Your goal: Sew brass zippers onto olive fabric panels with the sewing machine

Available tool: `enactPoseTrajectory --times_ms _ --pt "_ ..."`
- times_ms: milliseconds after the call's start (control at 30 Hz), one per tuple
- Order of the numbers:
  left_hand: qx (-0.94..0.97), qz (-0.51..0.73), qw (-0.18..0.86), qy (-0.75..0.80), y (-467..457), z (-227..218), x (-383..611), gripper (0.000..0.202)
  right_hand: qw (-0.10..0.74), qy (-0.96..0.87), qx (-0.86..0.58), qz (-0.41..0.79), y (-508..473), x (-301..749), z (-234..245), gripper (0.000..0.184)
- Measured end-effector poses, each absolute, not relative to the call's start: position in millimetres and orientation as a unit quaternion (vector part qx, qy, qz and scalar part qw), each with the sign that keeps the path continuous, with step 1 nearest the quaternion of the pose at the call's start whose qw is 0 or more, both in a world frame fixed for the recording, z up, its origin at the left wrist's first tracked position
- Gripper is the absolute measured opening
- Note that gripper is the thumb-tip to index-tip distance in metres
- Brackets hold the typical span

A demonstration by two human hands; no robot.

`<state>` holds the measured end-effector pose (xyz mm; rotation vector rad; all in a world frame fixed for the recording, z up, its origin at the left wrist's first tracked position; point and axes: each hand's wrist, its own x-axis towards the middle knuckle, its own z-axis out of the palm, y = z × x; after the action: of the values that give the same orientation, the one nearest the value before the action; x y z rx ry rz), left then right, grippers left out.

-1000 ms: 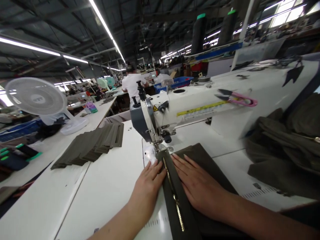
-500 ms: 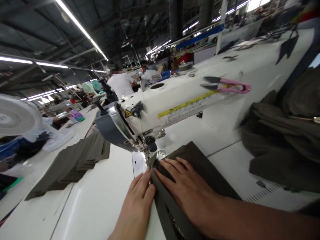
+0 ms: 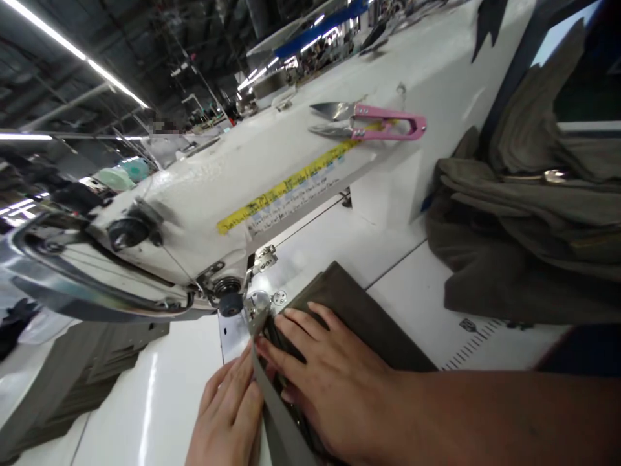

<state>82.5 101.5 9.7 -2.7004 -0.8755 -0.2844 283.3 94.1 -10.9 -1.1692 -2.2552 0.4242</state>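
Observation:
A dark olive fabric piece (image 3: 359, 310) lies folded on the sewing machine bed, its front end at the presser foot and needle area (image 3: 255, 307). Along its left edge a narrow strip of the same fabric (image 3: 281, 421) runs down toward me. My left hand (image 3: 228, 411) has its fingers together, closed on the strip's edge just before the foot. My right hand (image 3: 330, 375) lies on the fabric with fingers spread, pressing it down, index fingertip close to the strip. The white sewing machine (image 3: 194, 188) arches over the work; the needle tip is hard to make out.
Pink-handled thread snips (image 3: 369, 122) rest on the machine arm above a yellow measuring tape (image 3: 286, 188). Crumpled olive garments (image 3: 509, 220) are heaped at right. A stack of olive fabric panels (image 3: 72, 369) lies on the table at left. A printed ruler scale (image 3: 473, 343) marks the tabletop.
The view has moved closer and turned rightward, so the machine appears larger and farther left. Both hands stay at the fabric by the foot; the right thumb now shows beneath the index finger.

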Motion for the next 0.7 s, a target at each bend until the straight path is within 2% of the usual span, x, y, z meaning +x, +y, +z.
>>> enactPoseTrajectory --times_ms 233,467,700 --pt "-0.940 -0.101 0.141 -0.293 103.1 8.1 80.7 0.033 0.300 -0.832 -0.443 0.145 92.6 284.4 -8.3 0.044" --pt "-0.924 -0.120 0.133 -0.338 96.3 3.9 90.8 0.034 0.208 -0.889 -0.393 0.108 92.0 288.6 -6.9 0.050" --pt "-0.891 -0.189 0.119 -0.395 90.7 -1.8 97.0 0.030 0.168 -0.902 -0.392 0.065 94.8 282.8 -11.8 0.052"
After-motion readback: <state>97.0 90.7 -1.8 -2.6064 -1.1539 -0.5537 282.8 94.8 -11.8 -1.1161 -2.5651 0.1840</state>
